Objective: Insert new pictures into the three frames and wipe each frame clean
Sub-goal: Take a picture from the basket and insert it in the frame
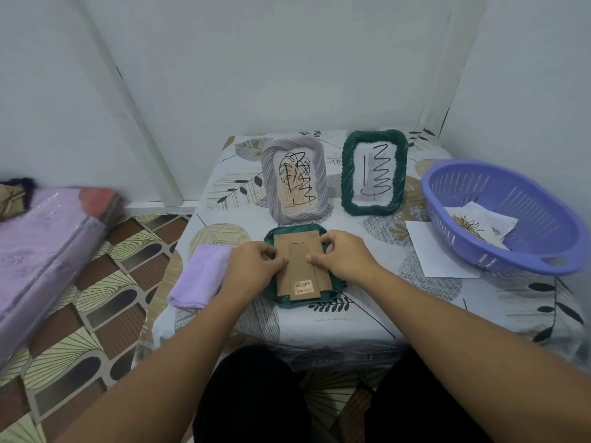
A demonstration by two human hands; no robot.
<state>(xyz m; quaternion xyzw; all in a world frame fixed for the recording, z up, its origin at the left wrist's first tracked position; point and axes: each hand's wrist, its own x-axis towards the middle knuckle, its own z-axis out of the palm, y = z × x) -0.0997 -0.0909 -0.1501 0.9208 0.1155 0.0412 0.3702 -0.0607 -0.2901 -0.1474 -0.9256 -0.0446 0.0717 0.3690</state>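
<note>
Both the left hand [256, 263] and right hand [339, 255], fingers curled, press the face-down green frame's [339, 287] cardboard back [299, 266], seemingly working its tabs; lifting that back comes next.

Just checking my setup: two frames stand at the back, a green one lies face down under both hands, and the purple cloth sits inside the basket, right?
Not quite. In the head view the purple cloth lies on the table beside the left hand, not in the basket, which holds a picture sheet. The rest holds: two frames standing, the green frame face down under both hands.
</note>
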